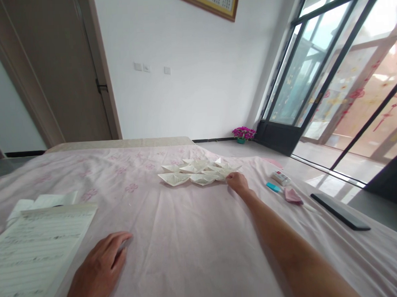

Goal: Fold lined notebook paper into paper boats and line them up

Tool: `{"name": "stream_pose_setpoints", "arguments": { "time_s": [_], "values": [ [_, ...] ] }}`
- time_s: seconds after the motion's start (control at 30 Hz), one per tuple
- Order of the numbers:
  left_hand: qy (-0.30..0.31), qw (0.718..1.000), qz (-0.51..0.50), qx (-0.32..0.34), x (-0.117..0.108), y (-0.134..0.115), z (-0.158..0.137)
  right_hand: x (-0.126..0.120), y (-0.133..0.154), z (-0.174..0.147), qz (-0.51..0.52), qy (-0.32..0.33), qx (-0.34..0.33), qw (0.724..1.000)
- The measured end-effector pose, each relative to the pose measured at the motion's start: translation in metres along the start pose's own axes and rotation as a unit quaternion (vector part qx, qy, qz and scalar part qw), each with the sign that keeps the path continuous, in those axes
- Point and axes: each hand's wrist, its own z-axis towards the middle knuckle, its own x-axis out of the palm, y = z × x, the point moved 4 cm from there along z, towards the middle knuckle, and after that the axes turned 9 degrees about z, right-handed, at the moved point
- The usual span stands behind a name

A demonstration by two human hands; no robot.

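Several folded white paper boats [175, 179] stand close together in a cluster on the pink bed sheet. My right hand [237, 182] reaches out to the cluster's right end, its fingers closed at the edge of a paper boat [226, 170]. The fingertips are partly hidden from me. Nearer to me on the left, my left hand [100, 269] rests on the sheet, loosely curved with a gap between thumb and forefinger; nothing shows in it. Beside that hand lies a lined notebook [41, 254] with handwriting on its page.
To the right lie a small white box [280, 178], a blue item [273, 187], a pink folded piece [293, 196] and a dark flat slab [340, 212] near the bed's edge. Loose paper [43, 202] lies behind the notebook. Purple flowers [243, 133] stand on the floor beyond.
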Motion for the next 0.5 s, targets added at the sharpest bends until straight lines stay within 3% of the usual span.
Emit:
{"name": "stream_pose_setpoints", "arguments": {
  "time_s": [0.27,0.5],
  "values": [
    [-0.003,1.0,-0.011,-0.005,-0.003,-0.002,0.0,0.008,-0.007,0.004,0.065,-0.008,0.011,0.998],
    [0.006,1.0,-0.006,0.0,-0.001,-0.003,0.001,-0.003,-0.027,-0.01,0.116,-0.062,0.059,0.99]
  ]
}}
